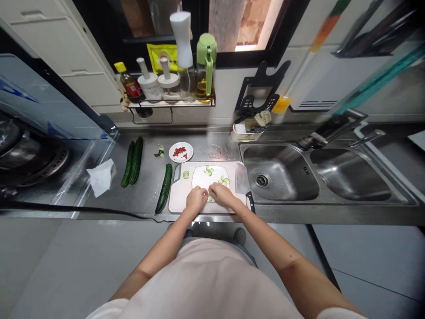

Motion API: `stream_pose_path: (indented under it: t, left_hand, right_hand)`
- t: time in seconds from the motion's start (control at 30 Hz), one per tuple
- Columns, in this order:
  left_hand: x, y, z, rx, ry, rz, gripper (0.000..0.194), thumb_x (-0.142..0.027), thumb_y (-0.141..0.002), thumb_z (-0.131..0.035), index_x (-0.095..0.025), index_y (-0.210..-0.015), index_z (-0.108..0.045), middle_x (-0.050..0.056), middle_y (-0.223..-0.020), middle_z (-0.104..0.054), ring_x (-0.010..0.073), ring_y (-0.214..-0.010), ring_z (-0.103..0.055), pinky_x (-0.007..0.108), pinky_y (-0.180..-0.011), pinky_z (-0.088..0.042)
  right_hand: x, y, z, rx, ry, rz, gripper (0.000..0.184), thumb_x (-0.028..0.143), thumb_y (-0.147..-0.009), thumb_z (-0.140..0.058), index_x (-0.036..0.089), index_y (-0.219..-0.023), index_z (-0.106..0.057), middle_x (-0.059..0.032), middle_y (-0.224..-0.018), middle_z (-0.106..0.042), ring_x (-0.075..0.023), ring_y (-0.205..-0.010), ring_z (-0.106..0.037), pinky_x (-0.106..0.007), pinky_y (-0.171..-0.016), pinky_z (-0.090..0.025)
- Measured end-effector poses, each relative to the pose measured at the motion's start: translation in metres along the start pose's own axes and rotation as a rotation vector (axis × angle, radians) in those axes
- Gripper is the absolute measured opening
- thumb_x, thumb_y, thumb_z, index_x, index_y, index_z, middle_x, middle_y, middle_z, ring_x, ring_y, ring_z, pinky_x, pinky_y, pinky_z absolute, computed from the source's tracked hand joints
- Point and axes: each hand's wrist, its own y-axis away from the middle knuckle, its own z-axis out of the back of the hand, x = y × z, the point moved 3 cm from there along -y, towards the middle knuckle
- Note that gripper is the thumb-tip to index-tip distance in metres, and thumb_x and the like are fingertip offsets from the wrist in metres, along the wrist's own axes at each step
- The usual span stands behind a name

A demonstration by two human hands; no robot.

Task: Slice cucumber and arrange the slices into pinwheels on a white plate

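Note:
Both my hands rest close together on the near part of a white plate [202, 177] that lies on a pale cutting board [177, 197]. My left hand [196, 198] and my right hand [222, 193] have their fingers curled and pinched around cucumber slices [210, 197] between them. More cucumber slices [209, 170] are laid out on the plate's far part, and one slice [186, 174] sits on the board. A whole cucumber [164, 188] lies just left of the board. A knife [246, 188] lies along the board's right edge.
Two more cucumbers [132, 161] and a crumpled tissue [101, 176] lie to the left. A small dish of red bits [181, 152] and cucumber ends [160, 151] sit behind the board. A double sink [282, 175] is to the right, a stove [29, 155] far left, bottles on a rack [172, 104].

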Motion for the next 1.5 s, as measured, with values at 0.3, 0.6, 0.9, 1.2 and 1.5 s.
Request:
stream_pose_path:
  t: [0.3,0.6,0.9,1.2,1.5]
  left_hand:
    - [0.001,-0.001,-0.002,-0.012,0.011,-0.009,0.018,-0.025,-0.084,-0.054,-0.024,-0.091,-0.07,0.004,-0.095,-0.06,0.0168,-0.09,-0.057,0.025,-0.078,-0.041]
    - [0.0,0.0,-0.002,-0.025,-0.005,-0.012,0.018,-0.025,-0.085,-0.053,-0.023,-0.091,-0.069,0.005,-0.094,-0.06,0.0169,-0.089,-0.057,0.025,-0.078,-0.041]
    - [0.0,0.0,-0.003,-0.021,-0.016,-0.009,0.019,-0.025,-0.085,-0.052,-0.023,-0.092,-0.069,0.005,-0.095,-0.06,0.0172,-0.09,-0.057,0.026,-0.076,-0.041]
    - [0.015,-0.006,0.001,-0.159,0.234,-0.05,0.014,-0.018,-0.077,-0.058,-0.019,-0.084,-0.071,0.004,-0.083,-0.063,0.015,-0.076,-0.058,0.026,-0.075,-0.043]
    - [0.04,-0.005,0.012,-0.353,0.484,0.024,0.015,-0.018,-0.075,-0.057,-0.016,-0.082,-0.07,0.003,-0.078,-0.066,0.0119,-0.065,-0.056,0.024,-0.067,-0.043]
  right_hand:
    - [-0.003,0.007,0.012,0.0,0.034,-0.062,0.017,0.019,-0.09,-0.048,0.016,-0.093,-0.064,-0.0086,-0.096,-0.063,-0.0168,-0.085,-0.054,-0.024,-0.069,-0.031]
    - [0.001,0.009,0.011,0.033,0.074,-0.093,0.018,0.019,-0.089,-0.048,0.017,-0.094,-0.065,-0.0094,-0.097,-0.064,-0.0182,-0.087,-0.055,-0.026,-0.07,-0.032]
    - [0.002,0.009,0.011,0.016,0.082,-0.076,0.017,0.019,-0.089,-0.048,0.017,-0.091,-0.064,-0.0083,-0.095,-0.063,-0.0177,-0.087,-0.055,-0.025,-0.07,-0.032]
    - [-0.018,0.016,0.018,-0.264,-0.18,-0.121,0.018,0.019,-0.088,-0.047,0.018,-0.092,-0.064,-0.0064,-0.092,-0.065,-0.017,-0.084,-0.055,-0.024,-0.071,-0.037]
    - [-0.026,0.038,0.029,-0.577,-0.434,-0.166,0.019,0.026,-0.086,-0.047,0.019,-0.09,-0.064,-0.0049,-0.086,-0.067,-0.0173,-0.076,-0.058,-0.027,-0.071,-0.041]
